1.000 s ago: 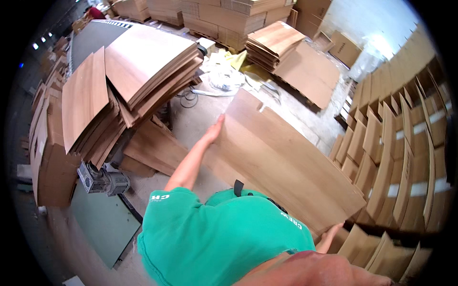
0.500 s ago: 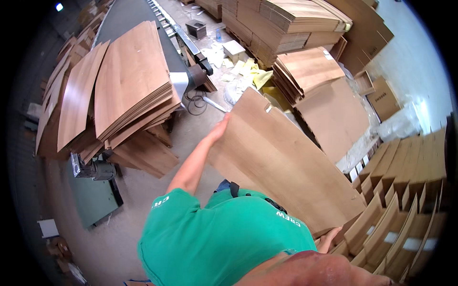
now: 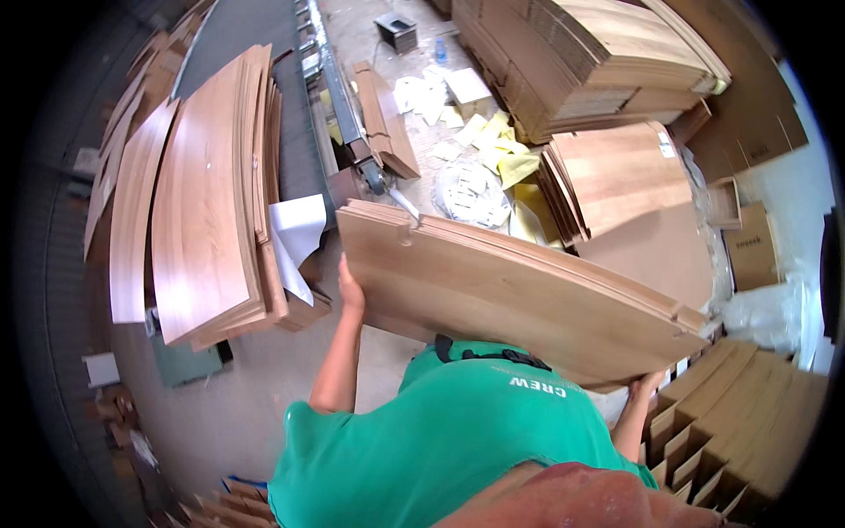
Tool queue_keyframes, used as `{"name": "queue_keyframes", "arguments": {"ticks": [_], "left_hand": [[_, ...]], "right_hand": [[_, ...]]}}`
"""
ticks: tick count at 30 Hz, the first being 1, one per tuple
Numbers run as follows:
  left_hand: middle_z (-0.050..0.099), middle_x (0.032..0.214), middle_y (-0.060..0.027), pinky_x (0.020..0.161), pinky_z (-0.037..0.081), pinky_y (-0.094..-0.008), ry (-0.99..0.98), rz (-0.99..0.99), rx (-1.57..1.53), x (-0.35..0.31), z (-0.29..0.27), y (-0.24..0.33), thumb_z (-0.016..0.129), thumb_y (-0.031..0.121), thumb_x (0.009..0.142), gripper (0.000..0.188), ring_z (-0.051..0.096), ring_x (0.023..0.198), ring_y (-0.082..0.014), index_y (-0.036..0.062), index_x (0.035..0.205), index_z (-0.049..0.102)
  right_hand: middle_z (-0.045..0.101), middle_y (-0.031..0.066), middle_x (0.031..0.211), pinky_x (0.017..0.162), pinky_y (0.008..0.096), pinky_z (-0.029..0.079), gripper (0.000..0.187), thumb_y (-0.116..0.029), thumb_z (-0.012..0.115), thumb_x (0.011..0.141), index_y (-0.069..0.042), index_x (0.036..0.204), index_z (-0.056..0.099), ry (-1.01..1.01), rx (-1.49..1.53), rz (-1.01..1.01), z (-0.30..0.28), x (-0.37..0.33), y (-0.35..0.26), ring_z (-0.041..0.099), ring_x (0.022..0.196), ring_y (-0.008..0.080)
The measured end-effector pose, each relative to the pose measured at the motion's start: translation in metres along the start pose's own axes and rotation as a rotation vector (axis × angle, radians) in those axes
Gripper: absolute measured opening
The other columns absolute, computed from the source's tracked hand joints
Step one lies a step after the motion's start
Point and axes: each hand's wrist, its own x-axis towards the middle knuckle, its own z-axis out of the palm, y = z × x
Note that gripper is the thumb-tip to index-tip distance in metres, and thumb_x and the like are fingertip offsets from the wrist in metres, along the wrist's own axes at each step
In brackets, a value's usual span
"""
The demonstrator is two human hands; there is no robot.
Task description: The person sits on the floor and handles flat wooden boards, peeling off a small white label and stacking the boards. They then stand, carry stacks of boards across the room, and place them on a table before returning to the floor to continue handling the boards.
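A long stack of flat, wood-grain cardboard sheets (image 3: 502, 295) is held in front of my body, tilted so its layered upper edge shows. Small notches are cut near both ends. My left hand (image 3: 351, 286) grips the stack's left end, with the fingers partly hidden behind it. At the lower right corner, my right hand (image 3: 649, 385) is closed on the same stack; most of its fingers are out of sight beneath.
Leaning wood-grain panels (image 3: 202, 194) stand at left against a conveyor (image 3: 238, 44). Yellow and white papers (image 3: 497, 141) litter the floor ahead. Stacked sheets (image 3: 625, 176) lie to the right, near upright cardboard dividers (image 3: 731, 414). A white sheet (image 3: 299, 233) hangs by the conveyor.
The held stack has swung from slanting down to the right to lying more level across my front, its layered edge now showing. Both hands keep hold, and my view has turned.
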Motion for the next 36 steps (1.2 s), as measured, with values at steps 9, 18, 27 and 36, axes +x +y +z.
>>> {"name": "queue_keyframes", "arguments": {"ticks": [9, 18, 27, 36], "left_hand": [[0.045, 0.122, -0.0086, 0.094, 0.033, -0.0335, 0.562, -0.014, -0.122, -0.046, 0.021, -0.014, 0.030, 0.049, 0.089, 0.055, 0.041, 0.113, -0.0211, 0.0077, 0.126, 0.038], [0.040, 0.128, -0.0086, 0.095, 0.032, -0.0363, 0.833, -0.012, -0.389, -0.039, 0.055, -0.033, 0.029, 0.051, 0.088, 0.061, 0.039, 0.116, -0.0237, 0.0056, 0.127, 0.035], [0.041, 0.125, -0.0093, 0.093, 0.035, -0.0353, 1.088, 0.120, -0.534, 0.004, 0.125, -0.008, 0.031, 0.043, 0.089, 0.054, 0.042, 0.113, -0.0231, 0.0048, 0.127, 0.035], [0.048, 0.117, -0.0105, 0.090, 0.038, -0.0356, 1.396, 0.166, -0.418, 0.120, 0.219, 0.017, 0.027, 0.043, 0.089, 0.055, 0.047, 0.106, -0.0228, 0.0020, 0.124, 0.039]], "right_hand": [[0.055, 0.0137, 0.108, 0.086, 0.0367, 0.042, 0.042, -0.030, 0.041, 0.085, -0.001, 0.113, 0.048, -0.529, -0.181, 0.213, 0.326, 0.163, -0.044, 0.052, 0.100, 0.0246], [0.058, 0.0067, 0.102, 0.079, 0.0301, 0.040, 0.036, -0.033, 0.037, 0.085, -0.008, 0.105, 0.055, -0.871, -0.407, 0.129, 0.594, 0.147, -0.051, 0.052, 0.092, 0.0182], [0.056, 0.0084, 0.107, 0.086, 0.0321, 0.038, 0.044, -0.038, 0.035, 0.087, -0.006, 0.111, 0.053, -1.049, -0.503, 0.070, 0.796, 0.103, -0.095, 0.050, 0.100, 0.0187], [0.053, 0.0129, 0.113, 0.087, 0.0362, 0.038, 0.047, -0.037, 0.038, 0.086, -0.003, 0.117, 0.050, -1.283, -0.595, 0.122, 1.013, 0.158, 0.022, 0.049, 0.104, 0.0240]]}}
